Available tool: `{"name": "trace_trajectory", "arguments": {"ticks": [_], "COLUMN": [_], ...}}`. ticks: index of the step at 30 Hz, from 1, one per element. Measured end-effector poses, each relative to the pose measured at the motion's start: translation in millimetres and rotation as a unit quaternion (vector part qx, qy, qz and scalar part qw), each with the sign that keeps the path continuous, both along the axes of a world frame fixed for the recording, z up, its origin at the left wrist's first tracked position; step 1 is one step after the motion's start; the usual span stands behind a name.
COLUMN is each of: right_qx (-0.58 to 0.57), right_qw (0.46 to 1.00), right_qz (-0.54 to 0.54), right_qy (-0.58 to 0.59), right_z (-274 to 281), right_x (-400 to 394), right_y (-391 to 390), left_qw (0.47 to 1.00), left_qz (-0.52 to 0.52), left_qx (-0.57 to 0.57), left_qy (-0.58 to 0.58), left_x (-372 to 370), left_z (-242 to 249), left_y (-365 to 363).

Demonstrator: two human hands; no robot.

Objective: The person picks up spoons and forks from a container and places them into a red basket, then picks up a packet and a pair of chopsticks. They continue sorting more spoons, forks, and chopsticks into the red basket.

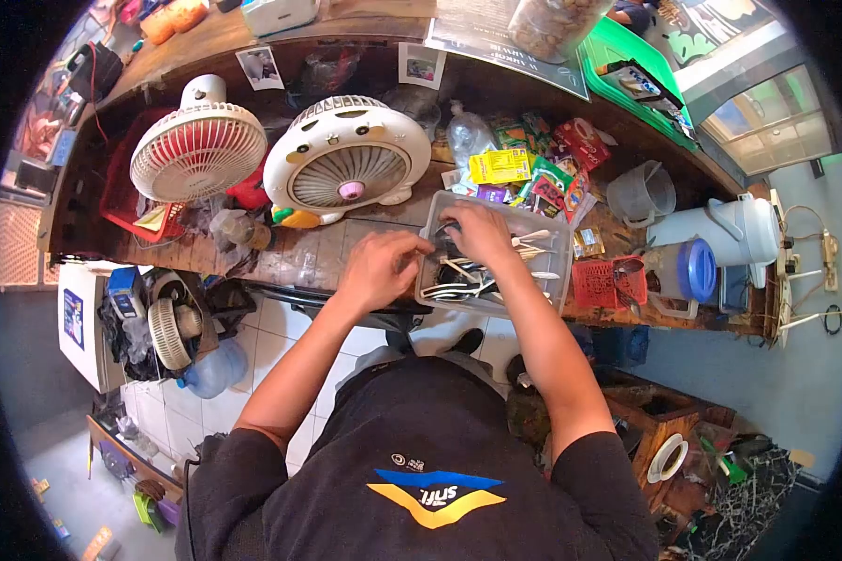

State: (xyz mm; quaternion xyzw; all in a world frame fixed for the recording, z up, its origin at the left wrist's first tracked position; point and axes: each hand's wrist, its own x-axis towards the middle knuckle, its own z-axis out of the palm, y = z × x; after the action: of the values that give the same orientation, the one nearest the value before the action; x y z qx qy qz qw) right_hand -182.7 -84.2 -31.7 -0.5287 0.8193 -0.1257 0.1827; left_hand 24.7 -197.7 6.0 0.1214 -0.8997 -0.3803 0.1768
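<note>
A clear plastic cutlery tray (559,280) stands on the wooden counter before me, with forks, spoons and pale-handled utensils lying in its compartments. My right hand (480,234) reaches into the tray's upper left part. Its fingers are bent down and closed among the cutlery; what they hold is hidden. Just outside the tray's left wall is my left hand (384,268), its fingers curled in, fingertips close to the rim. Whatever is in that hand does not show. Dark-handled cutlery (451,292) lies near the tray's front edge.
A white animal-faced fan (348,159) and a round fan (197,150) stand to the left. Colourful sachets (500,167) lie behind the tray. On the right are a red basket (610,282), a blue-lidded pitcher (683,271), a clear jug (642,194) and a light-blue cooler jug (720,230).
</note>
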Motion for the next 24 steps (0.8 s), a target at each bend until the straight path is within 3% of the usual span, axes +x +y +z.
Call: {"name": "trace_trajectory", "arguments": {"ticks": [6, 8, 17, 24], "right_qx": [-0.134, -0.151, -0.104, -0.093], "right_qw": [0.988, 0.974, 0.976, 0.979], "right_qz": [-0.081, -0.147, -0.189, -0.178], "right_qy": [-0.007, -0.079, -0.037, 0.039], "right_z": [24, 34, 17, 7], "right_x": [6, 4, -5, -13], "right_y": [31, 51, 100, 105], "left_qw": [0.999, 0.999, 0.990, 0.989], "left_qz": [-0.031, -0.033, -0.063, -0.095], "left_qx": [0.017, 0.003, -0.122, -0.114], "left_qy": [-0.022, 0.010, -0.034, -0.022], "left_x": [-3, -8, -47, -71], "left_z": [-8, -13, -17, -21], "left_y": [-6, -6, 1, 2]}}
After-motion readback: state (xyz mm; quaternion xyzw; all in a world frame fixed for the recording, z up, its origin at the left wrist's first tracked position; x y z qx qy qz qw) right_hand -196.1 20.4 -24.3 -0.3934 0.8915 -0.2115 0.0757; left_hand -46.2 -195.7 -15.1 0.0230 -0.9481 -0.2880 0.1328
